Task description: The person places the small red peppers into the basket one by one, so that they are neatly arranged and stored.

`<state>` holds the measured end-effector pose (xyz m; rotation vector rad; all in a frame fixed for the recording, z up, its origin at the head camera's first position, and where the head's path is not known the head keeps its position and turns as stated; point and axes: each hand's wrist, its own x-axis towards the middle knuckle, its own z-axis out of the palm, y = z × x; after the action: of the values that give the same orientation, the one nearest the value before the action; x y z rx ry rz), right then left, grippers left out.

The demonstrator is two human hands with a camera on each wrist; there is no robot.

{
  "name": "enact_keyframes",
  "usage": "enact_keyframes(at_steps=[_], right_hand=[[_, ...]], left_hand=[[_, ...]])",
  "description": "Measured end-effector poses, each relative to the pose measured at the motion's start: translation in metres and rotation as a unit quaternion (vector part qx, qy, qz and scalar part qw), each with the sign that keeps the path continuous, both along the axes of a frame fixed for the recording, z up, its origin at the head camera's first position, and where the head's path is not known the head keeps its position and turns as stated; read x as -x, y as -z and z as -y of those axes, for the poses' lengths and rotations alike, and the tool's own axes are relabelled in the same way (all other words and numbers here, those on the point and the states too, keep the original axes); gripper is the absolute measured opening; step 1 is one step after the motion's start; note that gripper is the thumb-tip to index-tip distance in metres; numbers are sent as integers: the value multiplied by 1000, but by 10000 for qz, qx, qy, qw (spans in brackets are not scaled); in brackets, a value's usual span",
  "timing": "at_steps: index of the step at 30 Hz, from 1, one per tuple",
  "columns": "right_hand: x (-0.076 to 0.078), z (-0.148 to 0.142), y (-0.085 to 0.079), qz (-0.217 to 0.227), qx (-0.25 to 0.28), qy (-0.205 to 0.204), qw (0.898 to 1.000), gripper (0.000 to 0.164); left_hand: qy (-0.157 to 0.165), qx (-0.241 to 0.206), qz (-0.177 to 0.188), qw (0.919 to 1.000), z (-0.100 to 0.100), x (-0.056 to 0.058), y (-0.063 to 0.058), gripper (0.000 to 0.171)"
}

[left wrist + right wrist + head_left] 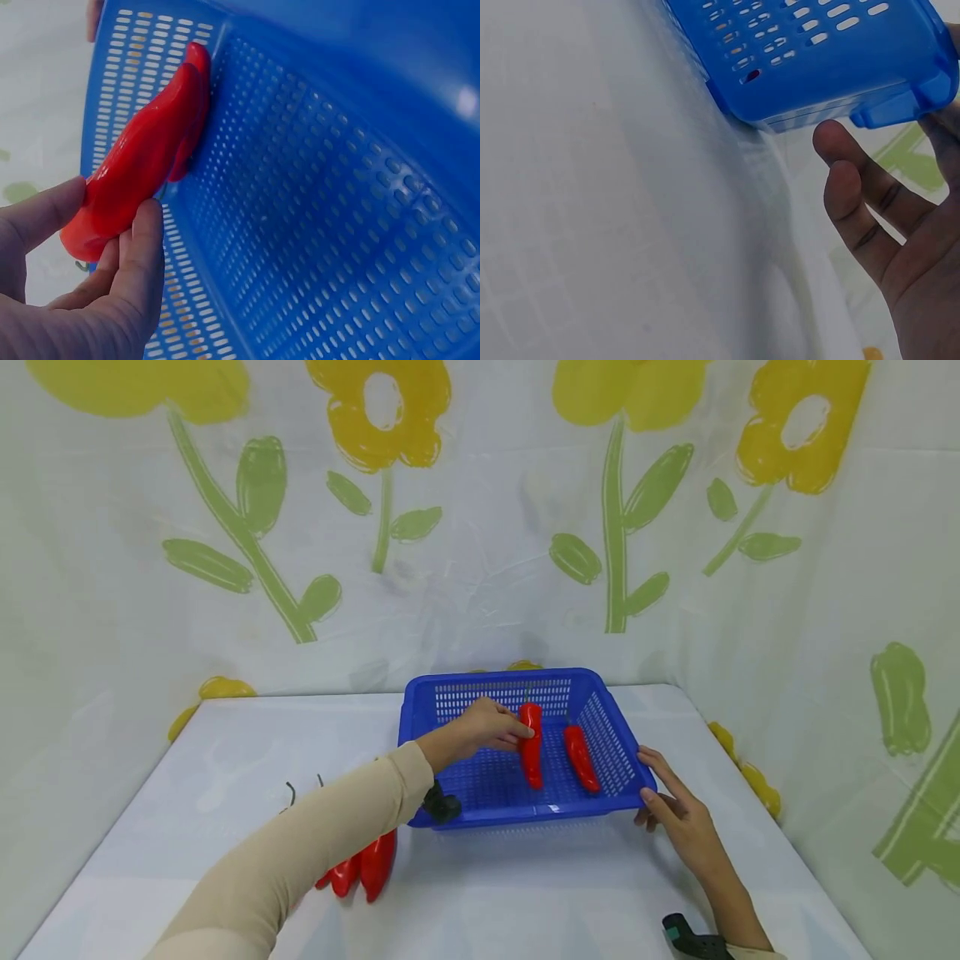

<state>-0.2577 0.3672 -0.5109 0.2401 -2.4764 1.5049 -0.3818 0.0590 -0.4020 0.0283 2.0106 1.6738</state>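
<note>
My left hand (491, 725) reaches over the blue plastic basket (510, 815) and pinches a red pepper (531, 752) between thumb and fingers. In the left wrist view this pepper (139, 161) is long and glossy, its tip up toward the basket's end wall. A second red pepper (582, 758) lies inside the basket on the right, partly covered by the held one in the left wrist view. My right hand (681, 822) grips the basket's right front corner at the rim. Two of its fingers (844, 187) hang below the rim in the right wrist view.
Several red peppers (377, 864) lie on the white table (480, 902) left of the basket, partly hidden behind my left sleeve (315, 852). A white curtain (495, 593) with printed yellow flowers hangs behind the table and along its sides.
</note>
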Motion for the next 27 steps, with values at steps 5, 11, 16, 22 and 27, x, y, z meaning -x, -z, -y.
enact_keyframes(at_steps=[5,11,16,22,27], right_hand=[[0,0,-1,56,115,-44,9999,52],[1,0,-1,6,162,-88,9998,52],[1,0,0,-20,211,-136,9997,52],[1,0,-1,-60,139,-138,9998,52],[2,-1,0,-12,182,-86,9998,52]], left_hand=[[-7,-27,153,9999,-9,5,3,38],[-1,54,336,9994,-19,13,2,32],[94,178,470,9987,-24,18,4,36],[364,524,649,9958,-26,22,8,33],[332,452,730,9958,-28,27,11,32]])
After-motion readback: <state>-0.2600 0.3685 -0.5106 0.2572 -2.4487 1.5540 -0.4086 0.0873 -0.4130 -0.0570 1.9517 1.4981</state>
